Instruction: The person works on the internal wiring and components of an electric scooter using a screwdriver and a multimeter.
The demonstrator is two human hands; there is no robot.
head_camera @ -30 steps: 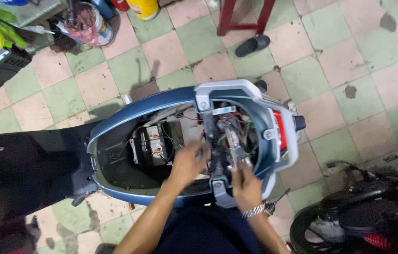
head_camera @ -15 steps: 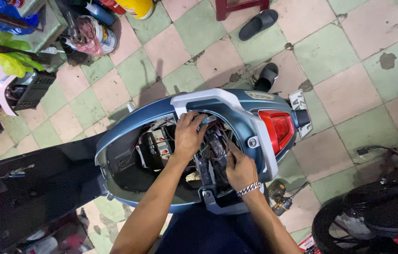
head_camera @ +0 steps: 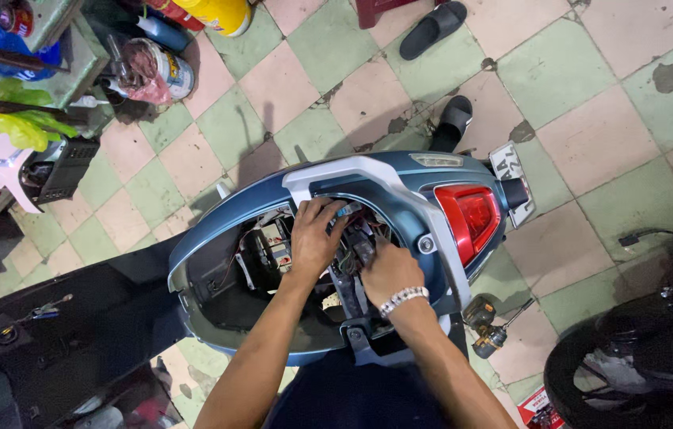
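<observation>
**Both hands deep in the scooter's tail bay**

Left of my fingers, the battery box sat in the open seat well of the blue scooter, close beside my left hand but not touching it. That hand was curled palm-down over the tangle of wires under the grey grab rail; its fingertips were buried among them, so I could not tell whether they pinched anything or only pressed. Just right of it, my right hand, with the bead bracelet on the wrist, was closed around a dark plug or connector block, fingers bent tight, the two hands nearly touching.

I judged the risks to be plain. Thin leads lay right under my knuckles, and a hard tug could have pulled one loose or pinched it against the frame edge. With the battery so near, a bared end might have shorted. Further right, the red tail lamp stood close to my wrist, and a power driver lay on the floor tiles near my elbow, easy to kick.
</observation>
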